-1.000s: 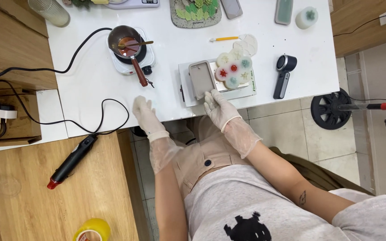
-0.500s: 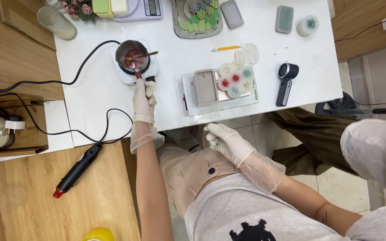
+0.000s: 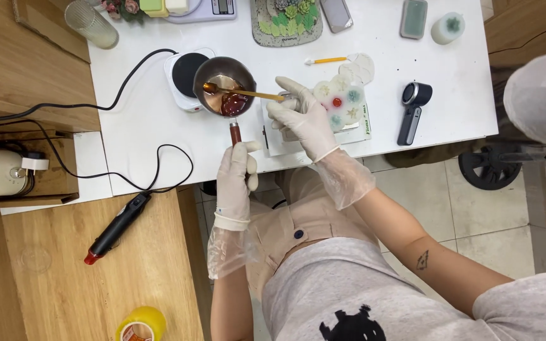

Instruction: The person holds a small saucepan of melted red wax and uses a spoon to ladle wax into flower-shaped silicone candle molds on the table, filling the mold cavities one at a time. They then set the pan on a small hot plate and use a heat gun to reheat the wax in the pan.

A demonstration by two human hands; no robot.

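My gloved left hand grips the brown handle of a small metal pot, lifted off the white hot plate and holding red-brown liquid. My gloved right hand holds a gold spoon whose bowl rests inside the pot. Just right of the pot lies a white mould tray with coloured flower-shaped pieces on a scale.
A black handheld device lies at the right on the white table. A green-leaf tray, phone, glass and digital scale sit at the far edge. A heat gun and cables lie left. Another person's covered head is at right.
My left hand took the pot's handle and moved it off the hot plate toward the mould tray. My right hand rose from my lap and now holds the spoon in the pot.
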